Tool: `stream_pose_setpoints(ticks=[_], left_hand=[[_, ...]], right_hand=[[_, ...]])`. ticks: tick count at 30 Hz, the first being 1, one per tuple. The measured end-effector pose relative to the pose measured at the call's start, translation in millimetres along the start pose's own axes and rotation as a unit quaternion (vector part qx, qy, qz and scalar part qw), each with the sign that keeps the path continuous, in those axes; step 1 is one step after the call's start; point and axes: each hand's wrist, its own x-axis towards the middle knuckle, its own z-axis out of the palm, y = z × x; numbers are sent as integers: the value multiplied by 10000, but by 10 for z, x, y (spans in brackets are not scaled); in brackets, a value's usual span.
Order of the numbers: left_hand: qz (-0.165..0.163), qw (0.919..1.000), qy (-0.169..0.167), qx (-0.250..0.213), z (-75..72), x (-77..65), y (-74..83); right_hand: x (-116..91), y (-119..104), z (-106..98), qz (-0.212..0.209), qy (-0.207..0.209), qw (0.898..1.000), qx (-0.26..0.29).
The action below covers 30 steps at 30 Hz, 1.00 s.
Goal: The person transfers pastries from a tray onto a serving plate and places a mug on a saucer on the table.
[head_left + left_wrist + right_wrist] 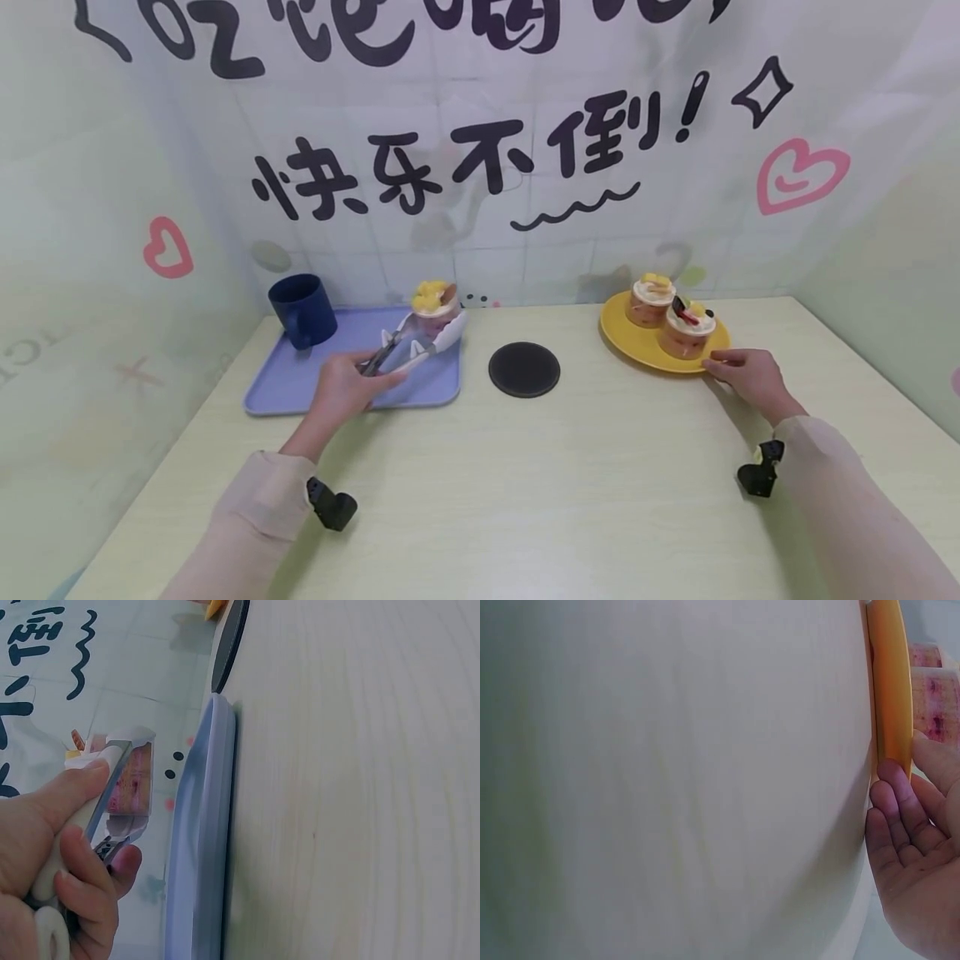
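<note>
My left hand [347, 385] grips a pair of tongs [384, 354] with white tips. Between those tips is a dessert cup [437, 315] with pink layers and yellow fruit pieces on cream. The cup is held upright, over the back right part of the lilac tray [266, 392]; in the left wrist view its base shows above the tray's rim. My right hand [750, 383] pinches the near right rim of a yellow plate [626, 340], thumb on top and fingertips at the underside. Two similar dessert cups, one behind [651, 302] and one in front [686, 333], stand on that plate.
A dark blue mug [303, 310] stands at the back left of the tray. A round black coaster [524, 369] lies on the pale wooden table [540, 492] between tray and plate. A wall sheet with writing [487, 158] closes off the back, with side panels left and right.
</note>
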Motion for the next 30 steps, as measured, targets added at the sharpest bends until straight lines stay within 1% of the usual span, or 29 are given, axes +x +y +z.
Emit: stream_pose_setpoints(ticks=[4,10,17,23,30], left_hand=[[-27,10000,-73,28,29,6,21],[16,9998,-194,-80,102,13,73],[197,9993,-267,-175,221,29,123],[240,9990,-305,-203,332,47,188],[277,9981,-409,-370,452,46,262]], right_hand=[[9,-3,-1,4,4,10000,-8],[6,-11,-5,16,10,10000,-47],[1,-11,-1,29,7,10000,-37],[11,0,-3,29,7,10000,-40],[23,13,-9,66,9,10000,-55]])
